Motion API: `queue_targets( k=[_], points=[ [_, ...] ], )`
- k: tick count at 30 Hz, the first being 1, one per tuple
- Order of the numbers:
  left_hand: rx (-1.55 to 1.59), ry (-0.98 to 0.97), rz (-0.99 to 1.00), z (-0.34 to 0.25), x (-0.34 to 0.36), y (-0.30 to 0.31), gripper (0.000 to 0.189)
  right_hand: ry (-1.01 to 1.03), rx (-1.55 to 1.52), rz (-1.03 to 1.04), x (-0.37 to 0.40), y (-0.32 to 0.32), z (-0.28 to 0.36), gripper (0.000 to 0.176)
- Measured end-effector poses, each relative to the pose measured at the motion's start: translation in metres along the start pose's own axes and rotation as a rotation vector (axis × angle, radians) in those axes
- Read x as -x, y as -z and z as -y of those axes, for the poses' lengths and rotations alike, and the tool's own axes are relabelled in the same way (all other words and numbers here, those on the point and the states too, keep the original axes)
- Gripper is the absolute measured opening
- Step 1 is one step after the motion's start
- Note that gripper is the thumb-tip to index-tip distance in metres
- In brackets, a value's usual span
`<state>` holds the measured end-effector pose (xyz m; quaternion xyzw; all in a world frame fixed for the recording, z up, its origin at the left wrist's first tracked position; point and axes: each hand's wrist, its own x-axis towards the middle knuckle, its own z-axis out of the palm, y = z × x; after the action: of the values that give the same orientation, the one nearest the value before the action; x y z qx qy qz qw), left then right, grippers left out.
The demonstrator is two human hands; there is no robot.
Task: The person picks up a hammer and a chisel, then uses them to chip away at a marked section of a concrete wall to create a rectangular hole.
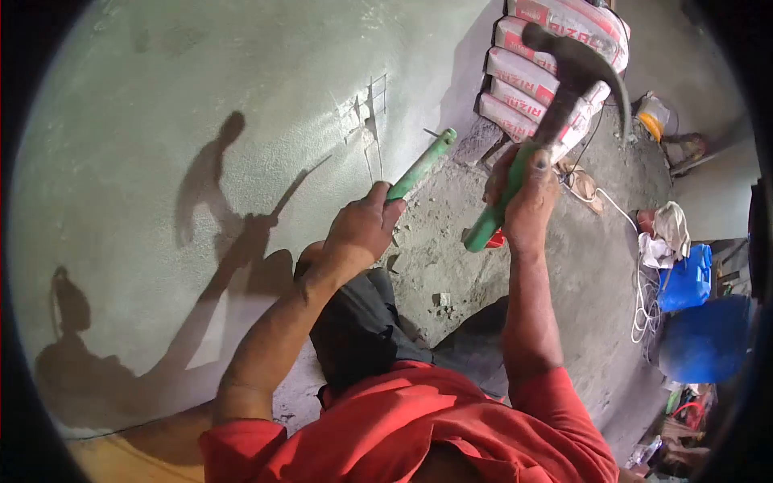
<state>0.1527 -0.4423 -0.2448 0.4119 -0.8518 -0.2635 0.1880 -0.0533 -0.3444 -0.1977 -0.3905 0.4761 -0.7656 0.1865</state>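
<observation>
My left hand (362, 221) is wrapped round the lower end of a green-handled tool (424, 165), whose upper end points up and to the right near the wall. My right hand (531, 193) grips the green handle of a claw hammer (564, 88). The hammer's dark metal head is raised in front of the stacked bags, apart from the left-hand tool. On the grey-green wall (266, 72), a chipped patch (366, 113) with drawn lines lies just above the tool in my left hand.
Printed bags (515, 76) are stacked at the wall's far end. Rubble (439, 302) lies on the floor between my legs. A white cord (640, 302), a blue jug (686, 278) and a blue container (707, 340) are at the right. Assorted items lie at the lower right.
</observation>
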Motion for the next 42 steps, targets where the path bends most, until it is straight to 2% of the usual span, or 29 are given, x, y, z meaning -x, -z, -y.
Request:
queue_targets(
  k=[1,2,4,5,6,8,9,10,12,15,19,22,24,25,26,28,31,32,33,34,35,36,37,38,40,41,42],
  points=[
    [0.083,-0.029,-0.083,0.009,-0.002,-0.006,0.034,-0.026,0.021,0.023,0.004,-0.001,-0.001,0.052],
    [0.084,-0.033,-0.082,0.009,-0.007,0.000,0.034,-0.049,0.046,0.050,0.007,-0.003,-0.003,0.050],
    [0.074,0.188,-0.062,0.010,-0.028,0.021,0.033,-0.089,0.032,0.068,0.010,-0.008,-0.008,0.045],
    [-0.041,0.182,-0.049,0.021,-0.040,0.028,0.034,-0.137,0.050,0.088,0.010,-0.009,-0.010,0.044],
    [-0.072,0.133,-0.148,0.031,-0.048,0.034,0.036,-0.185,0.065,0.105,0.010,-0.011,-0.012,0.042],
    [-0.392,0.238,-0.070,-0.001,-0.055,0.079,0.045,-0.182,0.098,0.108,0.010,-0.012,-0.016,0.041],
    [-0.516,0.185,-0.114,-0.002,-0.056,0.090,0.044,-0.180,0.123,0.150,0.009,-0.013,-0.017,0.041],
    [-0.672,0.029,-0.213,0.002,-0.055,0.099,0.039,-0.179,0.148,0.189,0.009,-0.012,-0.018,0.040],
    [-0.863,-0.214,-0.171,-0.003,-0.063,0.124,0.034,-0.213,0.133,0.164,0.009,-0.014,-0.024,0.040],
    [-0.764,-0.163,-0.089,-0.023,-0.078,0.139,0.031,-0.220,0.205,0.229,0.009,-0.015,-0.028,0.045],
    [-0.782,-0.173,-0.016,-0.018,-0.093,0.141,0.030,-0.212,0.168,0.178,0.003,-0.020,-0.023,0.045],
    [-0.827,-0.282,-0.039,-0.002,-0.102,0.138,0.030,-0.158,0.178,0.080,0.000,-0.031,-0.021,0.044],
    [-0.819,-0.178,-0.049,-0.007,-0.095,0.137,0.028,-0.057,0.158,-0.014,0.004,-0.046,-0.060,0.042],
    [-0.822,-0.180,-0.047,-0.012,-0.093,0.136,0.028,-0.072,0.157,-0.032,0.004,-0.056,-0.096,0.042],
    [-0.822,-0.152,-0.040,-0.016,-0.091,0.134,0.027,-0.100,0.325,0.053,-0.003,-0.059,-0.118,0.045],
    [-0.828,-0.136,-0.031,-0.022,-0.087,0.133,0.026,-0.281,0.358,0.177,-0.018,-0.057,-0.119,0.048],
    [-0.789,-0.109,-0.029,-0.008,-0.093,0.134,0.027,-0.278,0.219,0.118,-0.021,-0.046,-0.083,0.051],
    [-0.813,-0.226,-0.070,0.009,-0.101,0.136,0.028,-0.277,0.223,0.124,-0.025,-0.044,-0.054,0.051],
    [-0.837,-0.339,-0.104,0.021,-0.103,0.135,0.029,-0.211,0.210,0.088,-0.026,-0.041,-0.022,0.049],
    [-0.835,-0.331,-0.097,0.014,-0.099,0.134,0.029,-0.146,0.194,0.049,-0.024,-0.039,-0.007,0.048],
    [-0.795,-0.172,-0.070,-0.007,-0.093,0.135,0.030,-0.150,0.192,0.051,-0.022,-0.037,-0.008,0.048],
    [-0.754,-0.018,-0.047,-0.020,-0.090,0.136,0.031,0.071,0.258,0.001,-0.023,-0.037,-0.009,0.047],
    [-0.749,-0.012,-0.027,-0.021,-0.091,0.139,0.034,0.295,0.322,-0.051,-0.023,-0.036,-0.010,0.046],
    [-0.753,-0.015,-0.029,-0.021,-0.091,0.141,0.034,0.152,0.063,-0.118,-0.011,-0.049,-0.039,0.045],
    [-0.706,-0.080,-0.032,-0.019,-0.089,0.141,0.034,0.018,0.270,-0.042,0.004,-0.066,-0.111,0.048],
    [-0.722,-0.033,-0.006,-0.020,-0.091,0.140,0.034,0.021,0.269,-0.048,0.002,-0.061,-0.127,0.048],
    [-0.731,-0.044,0.000,-0.020,-0.089,0.138,0.034,-0.161,0.337,0.046,-0.003,-0.058,-0.128,0.050]
  ],
)
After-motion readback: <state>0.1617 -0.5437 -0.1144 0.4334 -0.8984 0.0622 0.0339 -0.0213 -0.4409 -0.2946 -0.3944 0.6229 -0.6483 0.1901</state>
